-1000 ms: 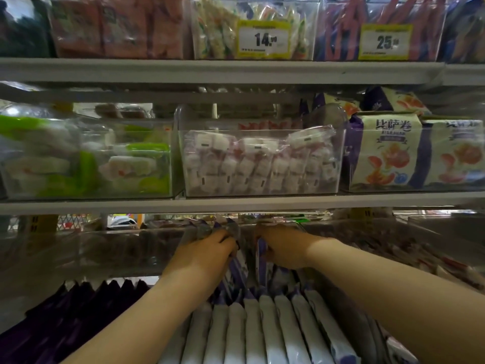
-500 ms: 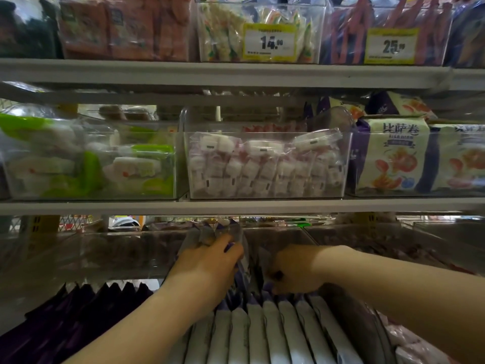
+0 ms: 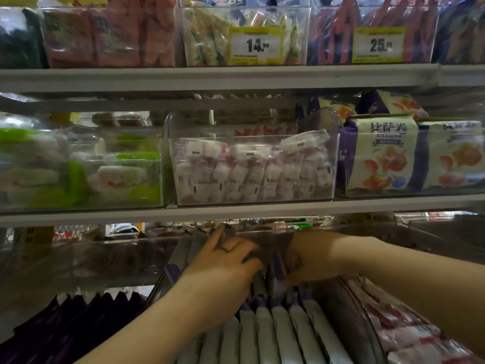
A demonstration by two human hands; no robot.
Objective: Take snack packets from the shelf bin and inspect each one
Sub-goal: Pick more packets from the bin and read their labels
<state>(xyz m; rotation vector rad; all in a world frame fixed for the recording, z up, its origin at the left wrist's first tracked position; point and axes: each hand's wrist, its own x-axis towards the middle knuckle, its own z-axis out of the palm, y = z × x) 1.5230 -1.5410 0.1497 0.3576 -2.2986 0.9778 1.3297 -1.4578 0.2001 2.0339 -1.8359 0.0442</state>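
Observation:
White-and-purple snack packets (image 3: 278, 332) stand on edge in a row inside a clear shelf bin (image 3: 350, 311) on the lowest shelf. My left hand (image 3: 225, 269) reaches into the back of the bin, fingers curled over the tops of the rear packets. My right hand (image 3: 304, 258) comes in from the right, close beside it, with its fingers curled down among the same rear packets. The fingertips of both hands are hidden between the packets. The packets stay in the bin.
The grey shelf edge (image 3: 236, 211) runs just above my hands. Dark purple packets (image 3: 78, 324) fill the bin to the left, red-and-white packets (image 3: 393, 327) the one to the right. Above sit bins of pink-white sweets (image 3: 252, 174), green packs (image 3: 78, 166) and pizza-roll bags (image 3: 380, 158).
My right hand has moved back and up toward my left hand, so the two now sit close together at the rear packets. The left hand shifted slightly right.

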